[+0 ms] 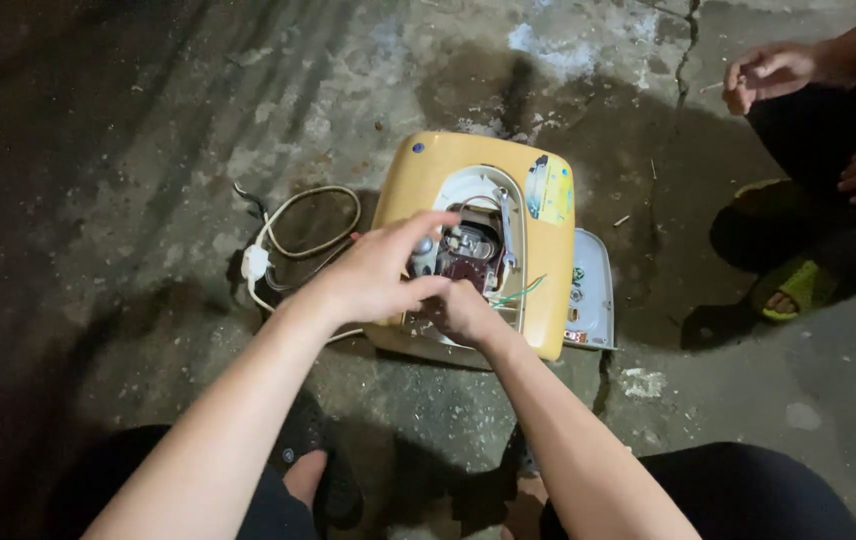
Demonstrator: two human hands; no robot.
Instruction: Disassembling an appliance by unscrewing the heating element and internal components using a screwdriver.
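- An informal repair spot on bare ground, not a fitted workshop: a rough, cracked concrete floor (128, 150), stained and dusty.
- An opened yellow appliance (483, 245) lies straight on it (innards exposed).
- Another person (828, 150) squats nearby in sandals.

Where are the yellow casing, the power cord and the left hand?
Yellow casing (418, 172): head view, top left of shell.
Power cord (300, 249): head view, lower loop.
Left hand (373, 275): head view, back of hand.
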